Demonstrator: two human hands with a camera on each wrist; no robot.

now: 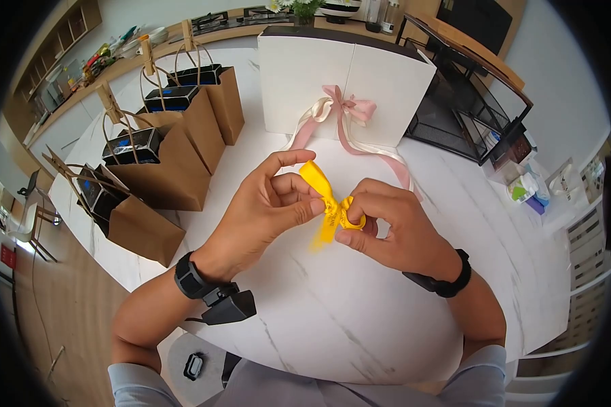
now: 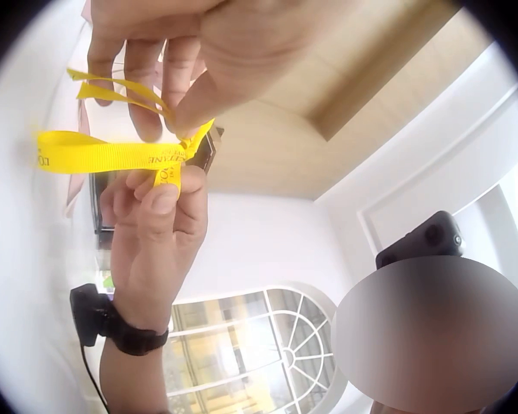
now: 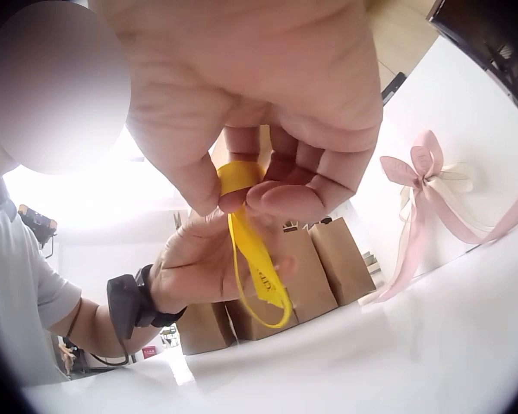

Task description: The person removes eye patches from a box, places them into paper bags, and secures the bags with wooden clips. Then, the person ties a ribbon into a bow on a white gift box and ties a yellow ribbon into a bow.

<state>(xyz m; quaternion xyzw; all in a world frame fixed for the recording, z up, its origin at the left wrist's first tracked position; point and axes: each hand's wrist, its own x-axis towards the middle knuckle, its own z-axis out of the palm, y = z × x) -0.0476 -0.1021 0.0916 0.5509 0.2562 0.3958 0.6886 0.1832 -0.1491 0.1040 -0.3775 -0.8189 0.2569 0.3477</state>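
Observation:
A yellow printed ribbon (image 1: 331,211), knotted with loops and hanging tails, is held up between both hands over the table. The left hand (image 1: 263,207) pinches it near the knot with thumb and fingers, one loop rising beside the index finger. Thumb and curled index finger of the right hand (image 1: 394,224) grip the loop on the other side. In the left wrist view the ribbon (image 2: 112,157) shows a long loop and two narrow tails. The right wrist view has the ribbon (image 3: 257,259) hanging below the right fingertips, its knot hidden.
Several brown paper bags (image 1: 163,166) with black boxes inside stand at the left of the white table (image 1: 305,312). Behind the hands is a white box (image 1: 299,88) with a pink and cream bow (image 1: 346,108). A black mesh rack (image 1: 448,102) stands at the back right.

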